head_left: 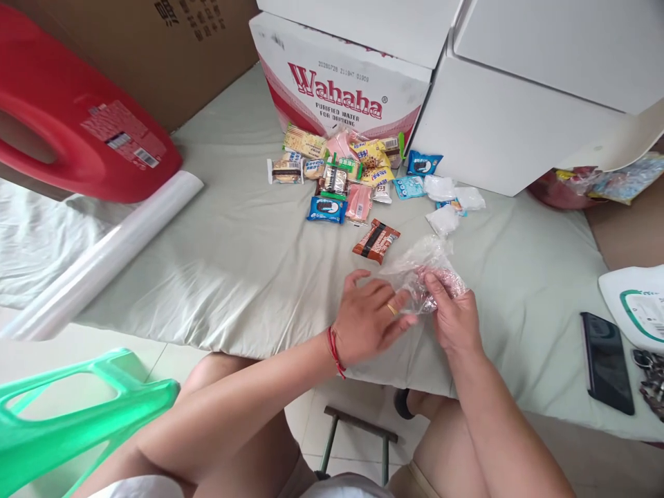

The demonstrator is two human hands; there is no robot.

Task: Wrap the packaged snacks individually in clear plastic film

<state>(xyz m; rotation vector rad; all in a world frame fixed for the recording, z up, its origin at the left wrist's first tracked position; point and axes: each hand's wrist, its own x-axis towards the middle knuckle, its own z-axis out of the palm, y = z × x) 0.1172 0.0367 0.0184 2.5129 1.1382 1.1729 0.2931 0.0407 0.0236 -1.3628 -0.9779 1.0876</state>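
My right hand (457,315) grips a crinkled clear plastic bag (397,266), thumb on top, near the front of the cloth-covered surface. Something reddish shows through the plastic, but I cannot make out what it is. My left hand (367,319), with a red cord at the wrist and a ring, is open beside the bag. Its fingers are spread, and whether they touch the plastic I cannot tell. Just beyond lies a brown wrapped snack (376,241). Farther back is a pile of small packaged snacks, among them a blue packet (326,209) and a pink packet (358,203).
White crumpled pieces (443,220) lie right of the pile. A Wahaha carton (342,86) stands behind it. At left are a red jug (77,117) and a plastic film roll (111,256), with a green stool (88,415) below. A phone (606,363) lies at right.
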